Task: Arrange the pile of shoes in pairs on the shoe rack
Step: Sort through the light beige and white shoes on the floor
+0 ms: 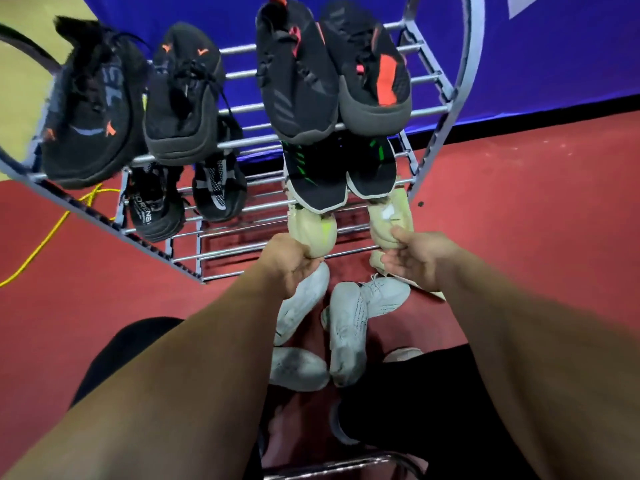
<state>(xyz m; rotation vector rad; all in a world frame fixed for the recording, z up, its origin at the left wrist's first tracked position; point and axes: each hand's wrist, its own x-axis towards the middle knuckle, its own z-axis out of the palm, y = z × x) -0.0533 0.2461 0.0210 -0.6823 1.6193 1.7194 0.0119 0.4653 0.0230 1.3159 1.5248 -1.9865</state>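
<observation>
We find each hand closed on a beige shoe at the shoe rack's (363, 250) lowest tier: left hand (291, 263) grips the left beige shoe (317, 237), right hand (417, 258) the right beige shoe (389, 220). Shoe lettering is unreadable.

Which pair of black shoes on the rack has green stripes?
The black pair with white soles on the middle shelf, right side, just above the hands; the other black pairs show orange, red or grey.

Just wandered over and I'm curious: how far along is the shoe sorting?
Well along. The shoe rack already carries four dark pairs across its upper tiers, among them the black and red pair. In hand: the left hand and right hand each set a cream shoe on the lowest tier. Left: several white sneakers lie piled on the red floor.
</observation>
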